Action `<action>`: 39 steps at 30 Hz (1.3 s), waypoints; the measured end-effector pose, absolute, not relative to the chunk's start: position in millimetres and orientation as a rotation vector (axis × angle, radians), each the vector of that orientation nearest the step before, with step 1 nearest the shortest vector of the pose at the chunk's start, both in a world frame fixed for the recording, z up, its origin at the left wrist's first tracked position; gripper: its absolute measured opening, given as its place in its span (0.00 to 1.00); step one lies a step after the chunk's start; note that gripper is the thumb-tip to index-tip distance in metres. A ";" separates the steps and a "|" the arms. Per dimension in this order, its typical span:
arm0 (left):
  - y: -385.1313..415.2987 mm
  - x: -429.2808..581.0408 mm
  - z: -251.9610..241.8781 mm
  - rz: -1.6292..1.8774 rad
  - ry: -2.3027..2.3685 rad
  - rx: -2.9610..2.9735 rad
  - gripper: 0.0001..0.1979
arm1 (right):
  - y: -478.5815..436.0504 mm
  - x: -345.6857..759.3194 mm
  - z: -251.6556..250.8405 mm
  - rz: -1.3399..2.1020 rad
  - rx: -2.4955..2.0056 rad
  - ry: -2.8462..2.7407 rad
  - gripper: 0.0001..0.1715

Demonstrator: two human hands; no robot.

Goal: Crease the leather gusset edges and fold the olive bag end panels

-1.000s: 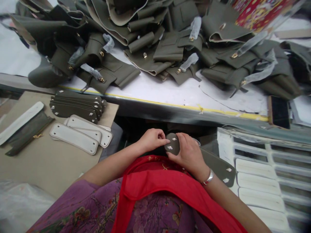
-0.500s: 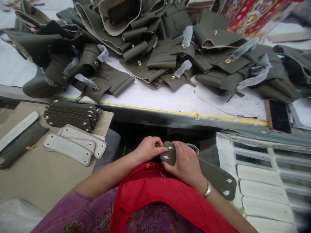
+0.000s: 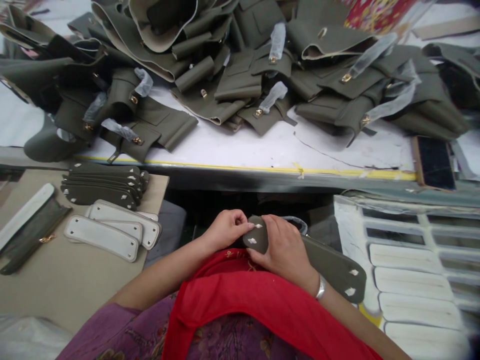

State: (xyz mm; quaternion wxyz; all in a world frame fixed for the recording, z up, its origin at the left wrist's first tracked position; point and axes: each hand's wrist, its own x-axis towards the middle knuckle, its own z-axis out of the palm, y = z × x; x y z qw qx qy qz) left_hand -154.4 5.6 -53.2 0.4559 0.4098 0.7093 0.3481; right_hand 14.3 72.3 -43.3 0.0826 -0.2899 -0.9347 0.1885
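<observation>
A long olive-green leather panel [image 3: 333,267] with small metal prongs at both ends lies across my lap. My right hand [image 3: 285,247] rests on its middle and grips it. My left hand [image 3: 225,231] pinches at the prongs on the panel's left end [image 3: 257,235]. A silver bracelet [image 3: 321,287] sits on my right wrist. A red apron covers my lap below both hands.
Stacked olive panels [image 3: 101,182] and white panels [image 3: 112,227] lie on a brown board [image 3: 56,280] at left. A heap of olive bag parts [image 3: 232,70] covers the white table [image 3: 262,145]. A phone [image 3: 435,162] lies at right, above a rack of white panels [image 3: 408,277].
The view has tilted a little, so the table and stacks sit lower and further left. Both hands stay on the panel's left end, with the left fingers still working at the prongs.
</observation>
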 end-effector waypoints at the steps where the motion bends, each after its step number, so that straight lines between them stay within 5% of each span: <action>1: 6.2 -154.5 -52.3 0.832 1.777 1.046 0.13 | 72.1 13.5 -43.5 0.565 -0.864 -2.789 0.35; 13: 8.2 -151.2 -39.0 0.519 2.030 1.549 0.09 | 90.2 91.8 -25.7 0.473 -0.826 -2.889 0.52; 18: 12.7 -136.2 -29.9 0.732 1.761 1.997 0.20 | 94.3 121.7 -28.5 0.448 -0.839 -2.934 0.51; 24: 26.6 -111.2 -38.3 0.396 1.468 2.244 0.45 | 92.6 120.3 -28.0 0.456 -0.867 -2.888 0.47; 39: 33.7 -110.0 -41.0 0.331 1.544 2.255 0.42 | 93.7 119.6 -25.8 0.541 -0.938 -2.913 0.41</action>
